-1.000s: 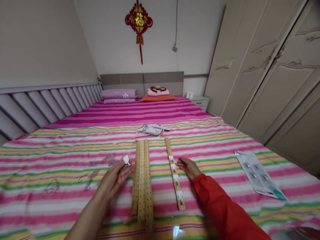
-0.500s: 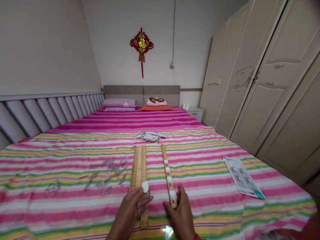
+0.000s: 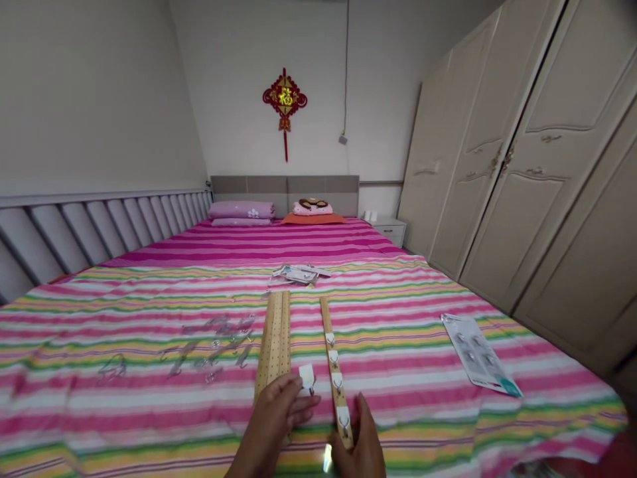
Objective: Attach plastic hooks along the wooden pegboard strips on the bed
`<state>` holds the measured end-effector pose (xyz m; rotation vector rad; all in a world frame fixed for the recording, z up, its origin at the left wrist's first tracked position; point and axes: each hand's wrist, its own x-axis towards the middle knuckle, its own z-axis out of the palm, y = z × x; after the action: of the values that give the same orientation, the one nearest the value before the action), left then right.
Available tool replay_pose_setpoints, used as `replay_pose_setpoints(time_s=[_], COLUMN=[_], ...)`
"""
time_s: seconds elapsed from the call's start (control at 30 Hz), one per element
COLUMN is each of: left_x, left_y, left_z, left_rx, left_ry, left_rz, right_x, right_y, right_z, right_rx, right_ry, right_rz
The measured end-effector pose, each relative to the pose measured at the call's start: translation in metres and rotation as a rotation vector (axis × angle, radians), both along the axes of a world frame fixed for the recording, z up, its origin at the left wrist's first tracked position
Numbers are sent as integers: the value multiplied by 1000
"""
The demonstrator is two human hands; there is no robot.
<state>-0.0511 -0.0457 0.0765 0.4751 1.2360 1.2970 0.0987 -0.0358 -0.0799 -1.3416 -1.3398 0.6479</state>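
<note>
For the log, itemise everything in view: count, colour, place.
Held hook: one, white, centre
Narrow strip: one, tan, centre
Mounted hooks: four, white, narrow strip
Perforated boards: count unclear, tan, centre-left
Clear hooks: several, transparent, left
Packaging: pile, whitish, mid-bed
Blister card: one, silvery, right
Striped sheet: one, multicoloured, foreground
Bedspread: one, magenta, behind
Folded bedding: two, purple, far left
Folded bundle: one, pink, on orange cloth
Headboard: one, grey, far end
Ornament: one, red-gold, wall
Hanging box: one, grey, wall
Nightstand: one, white, far right
Wardrobe: one, cream, right
Slatted panel: one, grey, left
Left hand: one, bare, holding hook
Right hand: one, bare, at narrow strip
</note>
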Motion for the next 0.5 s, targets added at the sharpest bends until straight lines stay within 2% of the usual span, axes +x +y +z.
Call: replay_pose_setpoints(time_s=[0.1, 0.17, 0.23, 0.37, 0.5], left_x=[3, 4, 6, 10, 14], left_y=[0, 2, 4, 6, -1], left_z=[-2, -6, -9, -7, 8], left_rx=[9, 11, 8, 24, 36], left_ry=[10, 21, 42, 58, -29], left_rz=[-28, -48, -77, -123, -148], right_x=[4, 11, 20, 32, 31], right_y=[-12, -13, -9, 2, 14], right_z=[9, 28, 55, 111, 145], right_rx=[15, 75, 127, 59, -58], right_ry=[-7, 5, 41, 124, 280], right_rz=[-35, -51, -12, 247, 483])
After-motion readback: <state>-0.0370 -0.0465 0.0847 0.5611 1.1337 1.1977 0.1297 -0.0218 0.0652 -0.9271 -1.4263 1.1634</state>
